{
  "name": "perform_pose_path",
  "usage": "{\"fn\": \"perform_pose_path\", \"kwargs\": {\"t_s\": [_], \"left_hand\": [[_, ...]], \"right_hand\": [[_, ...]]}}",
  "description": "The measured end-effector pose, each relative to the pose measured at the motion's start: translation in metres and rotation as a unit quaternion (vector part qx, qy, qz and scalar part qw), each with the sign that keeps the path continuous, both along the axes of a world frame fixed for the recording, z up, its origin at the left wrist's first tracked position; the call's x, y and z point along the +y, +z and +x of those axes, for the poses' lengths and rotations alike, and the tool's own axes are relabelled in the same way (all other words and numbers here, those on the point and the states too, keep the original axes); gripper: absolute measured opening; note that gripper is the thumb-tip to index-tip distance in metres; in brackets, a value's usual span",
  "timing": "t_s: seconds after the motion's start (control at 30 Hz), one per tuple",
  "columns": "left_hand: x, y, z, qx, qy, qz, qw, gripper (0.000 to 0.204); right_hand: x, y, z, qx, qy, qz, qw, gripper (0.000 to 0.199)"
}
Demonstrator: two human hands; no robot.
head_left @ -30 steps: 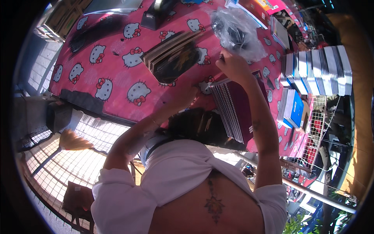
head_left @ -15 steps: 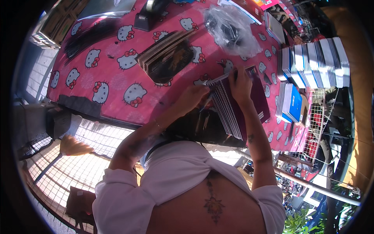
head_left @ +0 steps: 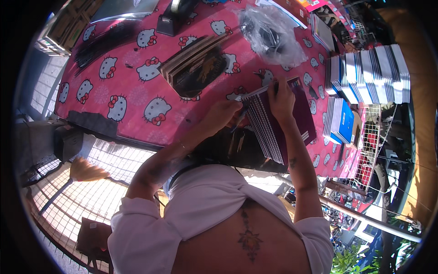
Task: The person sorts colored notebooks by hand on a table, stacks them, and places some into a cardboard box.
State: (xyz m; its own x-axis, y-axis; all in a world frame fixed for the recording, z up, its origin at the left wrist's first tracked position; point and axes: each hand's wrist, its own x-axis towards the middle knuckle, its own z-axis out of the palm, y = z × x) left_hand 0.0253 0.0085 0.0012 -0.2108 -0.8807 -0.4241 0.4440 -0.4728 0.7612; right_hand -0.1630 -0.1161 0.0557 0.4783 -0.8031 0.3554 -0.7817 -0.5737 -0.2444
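A stack of purple-covered notebooks (head_left: 299, 116) lies slanted at the table's front edge, with rows of binding holes or coils along its left side. My right hand (head_left: 282, 98) grips the top of the stack, thumb and fingers bent over the cover. Just left of the stack's upper corner, my left hand (head_left: 223, 114) is closed in a pinch. A small dark, slim thing (head_left: 242, 112) sticks out from its fingertips beside the bound edge. Its kind is too dim to make out.
A wooden block holder (head_left: 191, 68) stands mid-table, with a clear plastic bag (head_left: 271, 39) behind it. Thin black strips (head_left: 107, 43) lie far left near a tape dispenser (head_left: 175, 18). White notebook stacks (head_left: 369, 73) and blue-covered books (head_left: 340, 121) sit at the right.
My left hand has shifted slightly, and the dark thing in its fingers has tilted a little away from the bound edge. My right hand and the notebooks stay nearly still.
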Motion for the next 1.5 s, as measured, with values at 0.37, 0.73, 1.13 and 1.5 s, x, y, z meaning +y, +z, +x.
{"fn": "perform_pose_path", "kwargs": {"t_s": [0.37, 0.73, 1.13, 1.5], "left_hand": [[0.003, -0.033, -0.003, -0.074, 0.019, -0.067, 0.995, 0.025], [0.008, -0.018, -0.008, -0.413, 0.128, -0.25, 0.867, 0.027], [0.007, -0.019, 0.004, -0.195, 0.016, -0.103, 0.975, 0.034], [0.006, -0.019, 0.003, -0.055, -0.01, -0.047, 0.997, 0.033]], "right_hand": [[-0.002, -0.001, 0.004, -0.007, 0.017, -0.01, 1.0, 0.024], [0.0, 0.001, 0.001, -0.01, 0.014, -0.007, 1.0, 0.025], [-0.003, -0.002, 0.0, -0.018, 0.022, -0.012, 1.0, 0.025], [-0.001, -0.002, 0.0, -0.015, 0.014, -0.008, 1.0, 0.024]]}}
